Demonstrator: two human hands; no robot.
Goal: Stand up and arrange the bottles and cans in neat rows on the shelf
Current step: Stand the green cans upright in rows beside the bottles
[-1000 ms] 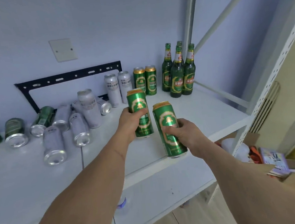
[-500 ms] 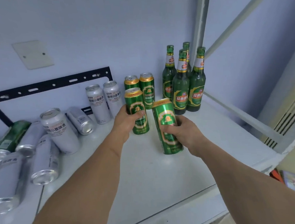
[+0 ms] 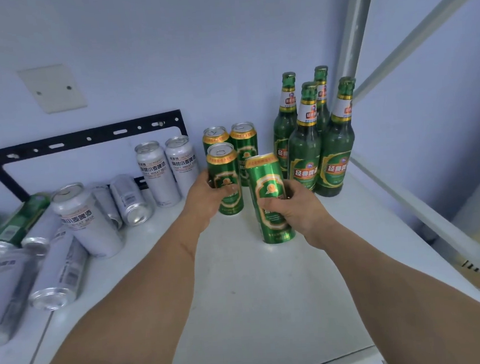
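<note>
The left hand (image 3: 205, 196) grips one green can (image 3: 225, 180), the right hand (image 3: 295, 206) another (image 3: 270, 199) (tilted), before two standing green cans (image 3: 244, 144). Four bottles (image 3: 305, 150) and two silver cans (image 3: 166, 170) stand; many toppled cans (image 3: 56, 273) remain on the shelf (image 3: 256, 295).

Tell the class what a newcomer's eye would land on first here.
Two bare hands at the centre, the left hand and the right hand, each grip a green can. Four green bottles stand upright at the back right, and silver cans lie toppled at the left.
</note>
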